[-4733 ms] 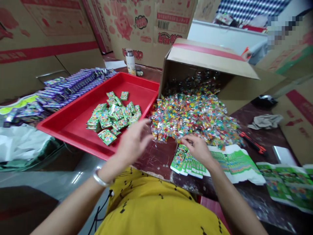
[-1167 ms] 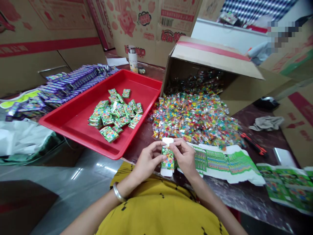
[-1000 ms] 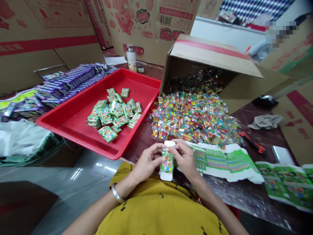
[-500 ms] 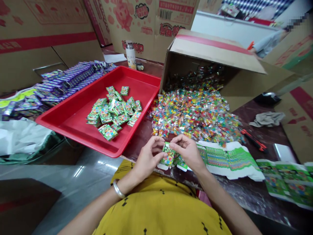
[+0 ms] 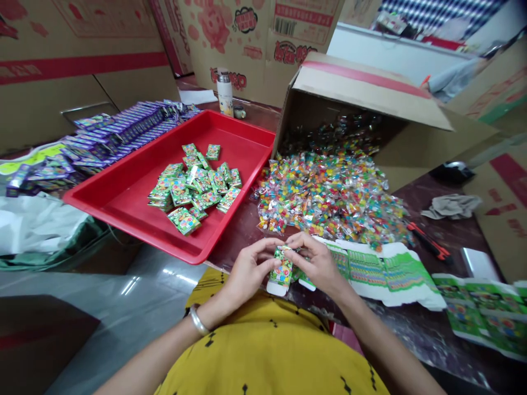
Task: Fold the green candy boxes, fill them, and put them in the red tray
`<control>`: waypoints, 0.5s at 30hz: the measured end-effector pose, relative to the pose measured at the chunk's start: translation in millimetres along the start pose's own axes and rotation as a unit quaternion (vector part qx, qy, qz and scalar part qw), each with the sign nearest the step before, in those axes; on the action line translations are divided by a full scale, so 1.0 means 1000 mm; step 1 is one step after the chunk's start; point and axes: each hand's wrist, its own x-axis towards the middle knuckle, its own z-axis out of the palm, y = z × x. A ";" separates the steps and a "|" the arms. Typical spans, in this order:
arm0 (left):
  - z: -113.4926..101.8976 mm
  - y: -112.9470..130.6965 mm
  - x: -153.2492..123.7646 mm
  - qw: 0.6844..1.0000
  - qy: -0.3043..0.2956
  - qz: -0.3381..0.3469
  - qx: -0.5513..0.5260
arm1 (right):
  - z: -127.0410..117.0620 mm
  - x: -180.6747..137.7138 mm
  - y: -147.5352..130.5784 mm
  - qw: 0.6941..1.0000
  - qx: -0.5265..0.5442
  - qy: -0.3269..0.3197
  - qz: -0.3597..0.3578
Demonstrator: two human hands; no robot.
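Between the left hand (image 5: 251, 269) and right hand (image 5: 317, 263), both clamped on it, sits a small green candy-printed carton (image 5: 281, 270)

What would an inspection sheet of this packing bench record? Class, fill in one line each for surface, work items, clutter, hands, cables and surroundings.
Surface: dark table, scuffed, largely covered.
Work items: small green box held upright over the near edge; flat green blanks fanned beside it; candy packets spilling from a tipped carton; closed green boxes heaped in a red tray.
Clutter: purple boxes, red-handled cutter, grey rag, flask.
Hands: left hand and right hand both pinch the small green box near its top end.
Cables: nothing seen.
Surroundings: printed cartons stacked behind; another person's sleeve at far right.
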 end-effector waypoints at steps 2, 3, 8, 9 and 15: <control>-0.004 -0.003 -0.001 1.000 0.003 -0.005 -0.003 | -0.004 0.004 0.005 0.999 0.013 -0.043 0.019; -0.007 -0.004 -0.001 1.000 0.010 -0.007 -0.001 | -0.007 0.009 0.007 0.998 0.011 -0.058 0.029; -0.023 -0.015 -0.001 0.996 0.072 -0.035 0.036 | -0.004 0.057 0.023 0.981 -0.181 -0.015 -0.065; -0.024 -0.016 -0.002 0.995 0.075 -0.048 0.038 | 0.000 0.068 0.025 0.969 -0.223 -0.039 -0.102; -0.030 -0.008 -0.010 0.988 0.047 -0.136 -0.045 | 0.025 0.118 0.025 0.886 -0.378 -0.211 -0.168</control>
